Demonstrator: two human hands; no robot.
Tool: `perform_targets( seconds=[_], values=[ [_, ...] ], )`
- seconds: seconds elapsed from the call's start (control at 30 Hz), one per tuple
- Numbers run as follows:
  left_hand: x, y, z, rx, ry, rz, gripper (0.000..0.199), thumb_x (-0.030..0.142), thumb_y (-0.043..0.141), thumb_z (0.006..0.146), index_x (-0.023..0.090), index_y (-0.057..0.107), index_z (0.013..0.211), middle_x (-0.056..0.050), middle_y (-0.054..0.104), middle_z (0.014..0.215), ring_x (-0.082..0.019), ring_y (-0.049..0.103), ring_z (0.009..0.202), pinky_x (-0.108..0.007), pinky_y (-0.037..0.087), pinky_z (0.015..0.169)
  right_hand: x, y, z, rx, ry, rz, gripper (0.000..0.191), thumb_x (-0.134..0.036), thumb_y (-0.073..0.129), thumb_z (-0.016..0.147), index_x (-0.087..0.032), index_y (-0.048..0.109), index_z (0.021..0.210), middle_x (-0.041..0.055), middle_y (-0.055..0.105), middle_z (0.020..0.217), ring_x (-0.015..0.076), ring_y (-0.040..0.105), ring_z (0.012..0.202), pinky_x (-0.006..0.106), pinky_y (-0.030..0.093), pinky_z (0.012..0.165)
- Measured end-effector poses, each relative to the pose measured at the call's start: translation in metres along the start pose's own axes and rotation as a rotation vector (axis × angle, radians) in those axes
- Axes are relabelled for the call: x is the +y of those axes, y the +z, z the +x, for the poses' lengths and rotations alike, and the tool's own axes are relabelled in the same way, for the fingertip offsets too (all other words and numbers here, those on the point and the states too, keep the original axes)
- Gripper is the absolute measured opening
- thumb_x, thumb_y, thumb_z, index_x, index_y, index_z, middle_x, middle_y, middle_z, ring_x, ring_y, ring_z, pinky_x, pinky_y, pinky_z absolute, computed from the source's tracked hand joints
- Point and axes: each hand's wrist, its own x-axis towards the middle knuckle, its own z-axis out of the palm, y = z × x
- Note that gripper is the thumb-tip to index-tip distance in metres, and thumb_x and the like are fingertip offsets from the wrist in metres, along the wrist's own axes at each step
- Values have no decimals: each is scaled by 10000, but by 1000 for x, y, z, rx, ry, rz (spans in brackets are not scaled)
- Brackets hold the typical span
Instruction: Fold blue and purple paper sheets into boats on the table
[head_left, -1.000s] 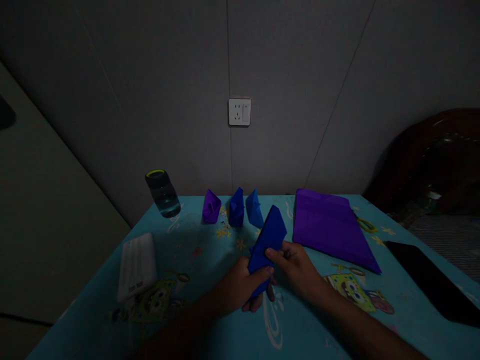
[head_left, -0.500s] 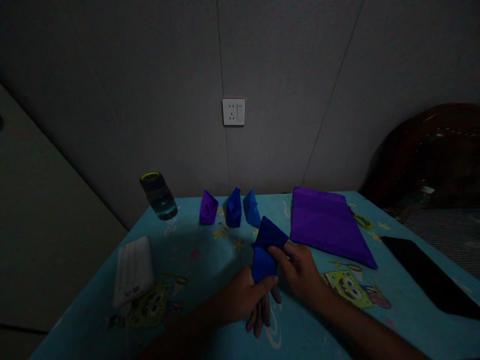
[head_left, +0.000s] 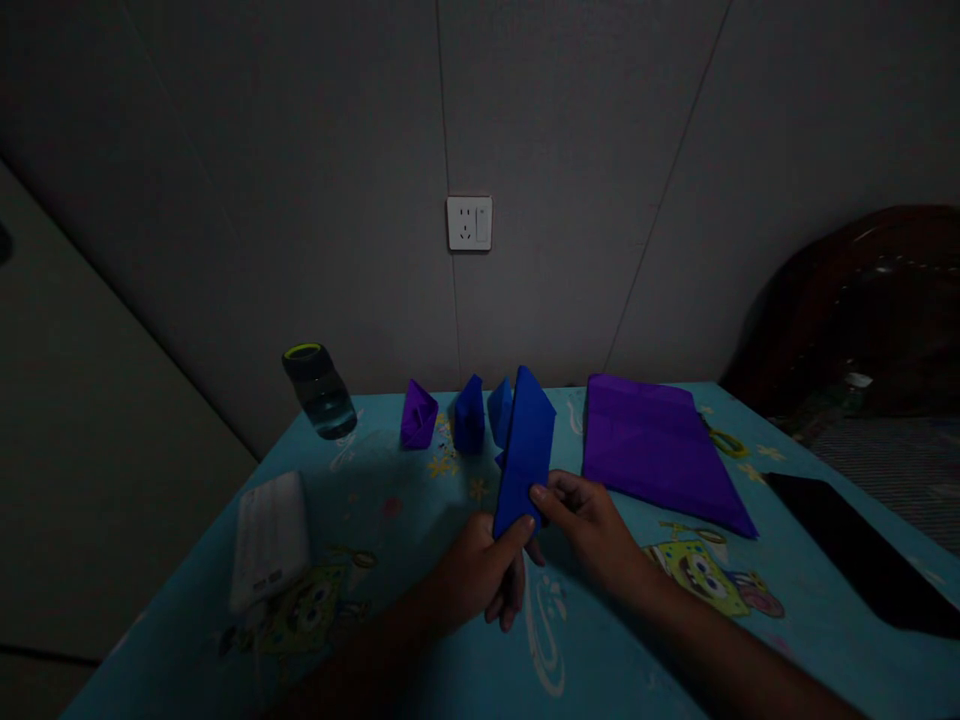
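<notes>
Both hands grip a dark blue folded paper boat (head_left: 527, 440), held upright above the table with its long side facing me. My left hand (head_left: 484, 570) pinches its lower end, thumb on the near face and the other fingers behind and below. On the right edge, my right hand (head_left: 581, 515) pinches the paper between thumb and fingers. Behind it stand a purple paper boat (head_left: 418, 417), a dark blue paper boat (head_left: 469, 417) and a lighter blue paper boat (head_left: 499, 410), the last partly hidden by the held one.
A purple paper stack (head_left: 652, 440) lies at the right, with scissors (head_left: 724, 440) beside it. Farther right is a black flat object (head_left: 855, 550). On the left are a water bottle (head_left: 321, 392) and a white power bank (head_left: 270, 540) with a cable. The patterned tablecloth (head_left: 420, 540) reaches the wall.
The held blue paper has turned from a bent, folded-over shape to a long upright one, reaching higher. Both hands have moved slightly, still gripping it.
</notes>
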Motion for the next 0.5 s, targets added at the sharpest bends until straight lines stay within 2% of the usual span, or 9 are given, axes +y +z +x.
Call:
perform_targets(
  seconds=[0.1, 0.17, 0.23, 0.3, 0.4, 0.5],
  values=[
    [-4, 0, 0, 34, 7, 59, 548, 701, 482, 842, 165, 567, 761, 32, 554, 434, -91, 449, 274, -183, 287, 281, 1, -3, -3, 81, -62, -105, 422, -573, 627, 860, -196, 570, 678, -21, 550, 628, 140, 507, 596, 249, 421, 576],
    [-5, -2, -1, 151, 76, 103, 559, 722, 504, 819, 167, 568, 798, 30, 581, 496, -89, 474, 300, -185, 319, 301, 2, -6, -3, 93, -94, -184, 417, -558, 608, 878, -199, 567, 671, -28, 534, 617, 138, 488, 590, 246, 412, 570],
    [-4, -6, -1, 280, 168, 137, 556, 732, 501, 819, 179, 557, 795, 47, 553, 473, -88, 462, 305, -185, 321, 313, 4, -8, -4, 48, -117, -256, 407, -543, 594, 893, -198, 587, 678, -25, 550, 624, 143, 502, 605, 248, 417, 585],
    [-2, -10, -2, 366, 222, 159, 566, 741, 480, 827, 192, 534, 699, 62, 476, 398, -88, 430, 297, -188, 304, 318, 6, -8, -4, -25, -133, -310, 389, -529, 583, 907, -193, 628, 714, -14, 591, 657, 154, 538, 640, 254, 433, 614],
    [2, -13, -3, 455, 232, 176, 619, 759, 473, 822, 202, 491, 552, 38, 454, 372, -95, 438, 309, -204, 304, 329, 8, -4, -5, -90, -109, -336, 374, -528, 594, 904, -186, 665, 770, -13, 616, 670, 148, 552, 630, 247, 437, 602],
    [5, -12, -2, 523, 207, 131, 666, 791, 449, 810, 211, 451, 483, 25, 439, 358, -105, 438, 312, -219, 313, 334, 6, 1, -5, -194, -15, -216, 448, -579, 542, 921, -175, 642, 755, -5, 624, 642, 136, 565, 582, 236, 450, 564]
  ],
)
